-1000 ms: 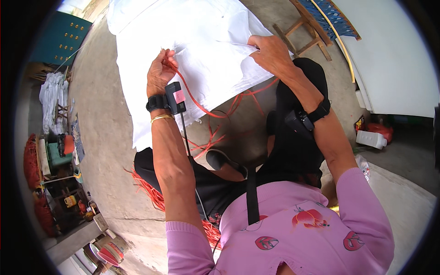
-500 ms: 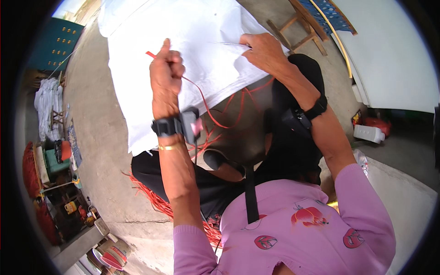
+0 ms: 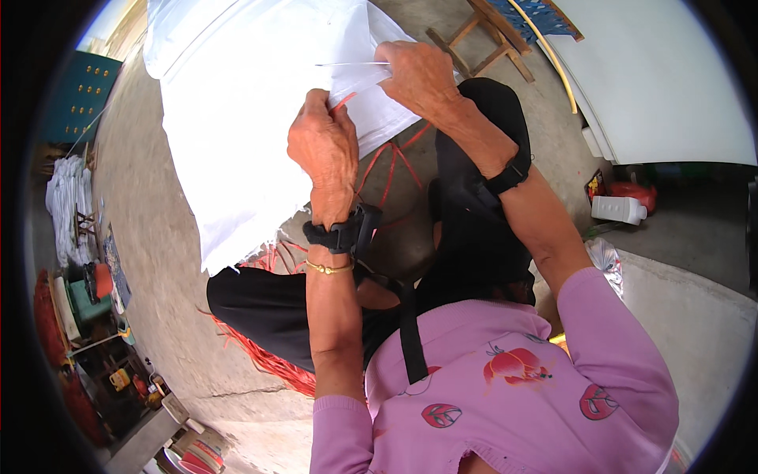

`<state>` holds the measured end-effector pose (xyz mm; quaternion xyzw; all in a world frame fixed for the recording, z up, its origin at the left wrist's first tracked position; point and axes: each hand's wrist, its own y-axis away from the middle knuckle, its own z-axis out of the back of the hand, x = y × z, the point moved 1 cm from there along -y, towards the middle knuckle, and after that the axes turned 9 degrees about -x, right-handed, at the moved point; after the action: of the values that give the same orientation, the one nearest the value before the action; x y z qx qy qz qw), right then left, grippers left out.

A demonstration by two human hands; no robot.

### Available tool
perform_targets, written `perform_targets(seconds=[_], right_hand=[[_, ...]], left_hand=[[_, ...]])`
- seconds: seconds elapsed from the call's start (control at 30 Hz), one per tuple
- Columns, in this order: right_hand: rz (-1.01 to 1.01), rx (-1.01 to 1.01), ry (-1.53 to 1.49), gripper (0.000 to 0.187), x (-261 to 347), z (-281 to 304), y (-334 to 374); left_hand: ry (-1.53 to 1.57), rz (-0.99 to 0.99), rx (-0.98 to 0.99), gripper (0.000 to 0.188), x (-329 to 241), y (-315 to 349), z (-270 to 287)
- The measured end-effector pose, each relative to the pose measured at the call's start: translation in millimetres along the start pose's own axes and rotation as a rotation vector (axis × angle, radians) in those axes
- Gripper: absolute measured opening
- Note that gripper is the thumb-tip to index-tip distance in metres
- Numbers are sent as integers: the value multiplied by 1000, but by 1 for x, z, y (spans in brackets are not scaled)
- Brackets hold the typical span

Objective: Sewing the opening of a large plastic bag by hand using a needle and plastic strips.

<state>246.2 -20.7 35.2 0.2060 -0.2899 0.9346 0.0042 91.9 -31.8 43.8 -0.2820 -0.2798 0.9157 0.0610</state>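
- Cloth [image 3: 237,134], white and broad, spreads from 9 o'clock to nearly 12 of the view's middle; its near corner lies at the left knee [image 3: 229,296]. What bears it is hidden.
- It looks light and limp, creasing easily; a broad fold near the hands should grip better than the frayed near edge, which may shed threads.
- Left hand [image 3: 324,142], at 11 o'clock over the cloth, has its fingers curled in, thumb and forefinger seemingly pinching a red strip [image 3: 344,101], whose end points to 2 o'clock.
- That strip looks thin, flat, bendy and perhaps slick; a pinch close to its end would likely steer it best.
- Right hand [image 3: 418,75], just past 12 o'clock, is closed around a needle [image 3: 347,64] pointing to 9; whether it also grips cloth, I cannot tell.
- The needle seems stiff and light, best held at its thicker end, away from the point.
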Motion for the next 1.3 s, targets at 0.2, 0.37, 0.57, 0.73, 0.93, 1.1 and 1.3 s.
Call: perform_targets(seconds=[0.2, 0.37, 0.57, 0.73, 0.93, 1.1, 1.3], right_hand=[[58, -222, -76, 17, -4, 7, 0], [25, -199, -162, 19, -6, 12, 2], [69, -154, -126, 19, -7, 9, 2], [147, -269, -212, 16, -6, 9, -1], [155, -98, -295, 14, 5, 7, 5], [146, -19, -341, 14, 12, -1, 4], [174, -21, -340, 16, 12, -6, 4]], left_hand=[[36, 15, -58, 11, -6, 1, -2], [401, 164, -94, 12, 0, -2, -4], [560, 303, -69, 16, 7, 4, -6], [385, 236, 18, 19, 5, 5, -7], [624, 395, -85, 34, 10, 1, -8], [679, 433, -13, 41, 10, 8, -13], [750, 508, -7, 41, 9, 10, -18]])
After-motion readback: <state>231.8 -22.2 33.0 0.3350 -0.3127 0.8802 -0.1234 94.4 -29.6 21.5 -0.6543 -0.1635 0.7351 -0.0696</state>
